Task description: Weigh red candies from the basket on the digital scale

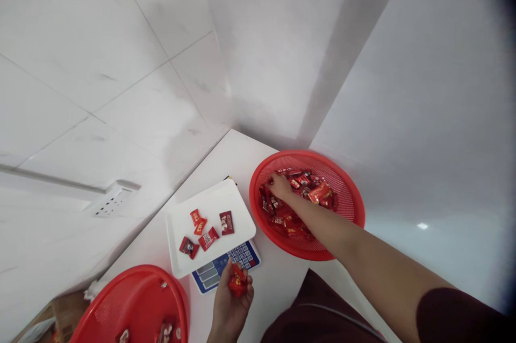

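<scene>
My left hand (233, 305) is turned palm up in front of the scale, its fingers curled round red wrapped candies (237, 281). My right hand (279, 187) reaches into the red mesh basket (350, 192) on the right, at the left side of a heap of wrapped candies (296, 227). Its fingertips are down among the wrappers, so what they grip, if anything, is hidden. Several red and dark red candies (208, 238) lie apart on the white tray (237, 198) of the scale. Below the tray shows the scale's blue keypad panel (221, 263).
A second red basket (139, 278) at the lower left holds a few candies near its bottom. Beside it stands a brown cardboard box (68, 313). A power strip (113, 200) is fixed to the tiled wall. The white table (242, 149) ends in a corner between two walls.
</scene>
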The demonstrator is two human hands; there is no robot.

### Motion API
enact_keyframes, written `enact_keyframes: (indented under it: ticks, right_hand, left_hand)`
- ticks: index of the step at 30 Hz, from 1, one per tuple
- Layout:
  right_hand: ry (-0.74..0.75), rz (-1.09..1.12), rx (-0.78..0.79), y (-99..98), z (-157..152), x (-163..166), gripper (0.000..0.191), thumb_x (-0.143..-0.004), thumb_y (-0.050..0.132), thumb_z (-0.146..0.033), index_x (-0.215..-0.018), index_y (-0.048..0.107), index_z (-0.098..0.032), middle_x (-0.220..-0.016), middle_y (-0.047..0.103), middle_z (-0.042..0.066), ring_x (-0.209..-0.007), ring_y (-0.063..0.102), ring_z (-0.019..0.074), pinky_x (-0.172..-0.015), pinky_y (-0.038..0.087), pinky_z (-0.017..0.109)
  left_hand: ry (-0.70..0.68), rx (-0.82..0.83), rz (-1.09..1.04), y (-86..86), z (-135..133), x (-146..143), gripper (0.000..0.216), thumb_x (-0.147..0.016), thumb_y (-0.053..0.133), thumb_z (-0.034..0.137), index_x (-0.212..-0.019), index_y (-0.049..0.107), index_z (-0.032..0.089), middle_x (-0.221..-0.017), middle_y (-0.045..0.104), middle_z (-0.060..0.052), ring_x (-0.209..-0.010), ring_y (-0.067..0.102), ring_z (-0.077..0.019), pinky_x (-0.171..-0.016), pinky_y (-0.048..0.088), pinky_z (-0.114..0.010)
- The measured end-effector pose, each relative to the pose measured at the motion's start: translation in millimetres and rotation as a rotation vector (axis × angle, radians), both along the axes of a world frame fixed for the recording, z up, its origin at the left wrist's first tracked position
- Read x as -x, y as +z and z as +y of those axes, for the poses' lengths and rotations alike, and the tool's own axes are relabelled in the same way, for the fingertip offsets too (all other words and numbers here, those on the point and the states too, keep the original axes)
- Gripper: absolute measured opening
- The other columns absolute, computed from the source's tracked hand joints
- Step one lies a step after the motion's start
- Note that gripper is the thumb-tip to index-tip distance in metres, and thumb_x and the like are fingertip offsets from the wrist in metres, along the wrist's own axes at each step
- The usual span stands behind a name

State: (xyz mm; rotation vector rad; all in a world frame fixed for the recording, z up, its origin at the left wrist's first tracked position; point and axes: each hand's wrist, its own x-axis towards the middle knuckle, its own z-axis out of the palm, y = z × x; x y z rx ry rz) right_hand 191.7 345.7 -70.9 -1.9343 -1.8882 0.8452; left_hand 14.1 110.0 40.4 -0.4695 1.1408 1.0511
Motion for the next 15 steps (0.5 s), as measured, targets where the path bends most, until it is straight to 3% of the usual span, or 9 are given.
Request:
enact_keyframes:
  ticks: [5,15]
  right_hand:
    - [0.045,0.177,0.013,18.4,-14.4,-7.7,0.017,-0.072,0.059,-0.027,-0.085,0.058,-0.017,-0.082,0.066,0.004,-0.073,0.059,0.0147,-0.066,0.043,0.024]
    - [0.099,0.441,-0.023,110.2,-72.0,-17.5,0.023,-0.067,0.063,-0.034,-0.085,0.062,-0.019,-0.088,0.065,0.003,-0.081,0.058,0.0173,-0.076,0.043,0.029]
  left_hand:
    - [-0.039,-0.013,0.021,6.1,6.5,-3.5,0.017,-0.078,0.054,0.030,-0.070,0.054,0.015,-0.059,0.055,-0.001,-0.051,0.054,-0.0103,-0.044,0.045,-0.019]
    - [-0.129,-0.086,0.023,15.7,8.6,-14.2,0.017,-0.076,0.057,0.032,-0.073,0.054,0.015,-0.062,0.056,-0.001,-0.053,0.055,-0.0105,-0.047,0.046,-0.020]
